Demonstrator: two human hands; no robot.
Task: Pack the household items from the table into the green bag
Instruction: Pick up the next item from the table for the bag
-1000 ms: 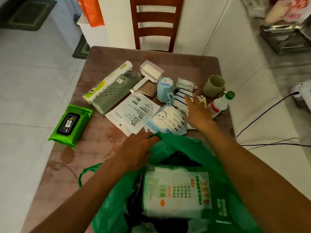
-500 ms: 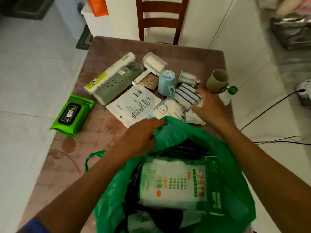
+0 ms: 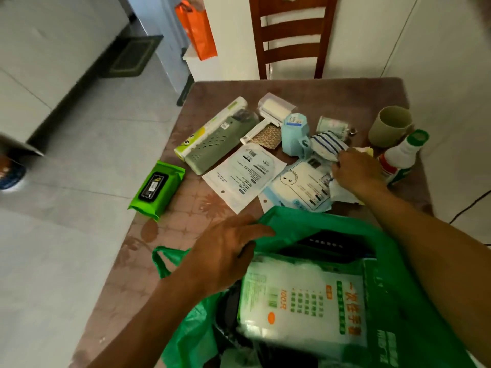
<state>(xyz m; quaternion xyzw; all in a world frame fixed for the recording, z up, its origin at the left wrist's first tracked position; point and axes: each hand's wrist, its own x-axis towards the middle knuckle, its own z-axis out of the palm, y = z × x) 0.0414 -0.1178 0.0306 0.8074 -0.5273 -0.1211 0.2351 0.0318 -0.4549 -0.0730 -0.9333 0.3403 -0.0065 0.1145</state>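
The green bag (image 3: 313,224) stands open at the table's near edge, with a white packet of disposable gloves (image 3: 300,298) and dark items inside. My left hand (image 3: 225,251) holds the bag's far-left rim. My right hand (image 3: 356,171) lies past the bag, its fingers closed on a blue-striped white cloth (image 3: 325,146). Around it lie a white label packet (image 3: 244,173), a light-blue packet (image 3: 295,187), a blue cup (image 3: 293,136), a lint roller (image 3: 275,110), a grey-green case (image 3: 220,142) and a green wipes pack (image 3: 156,189).
An olive mug (image 3: 390,126) and a white bottle with a green cap (image 3: 401,155) stand at the table's right edge. A small wrapped roll (image 3: 332,124) lies behind the cloth. A wooden chair (image 3: 289,41) stands at the far side. An orange bag (image 3: 198,30) hangs at the back left.
My right hand has closed on the striped cloth and its wrapper and drawn them slightly toward me. My left hand stays on the bag's rim. The camera view has shifted right.
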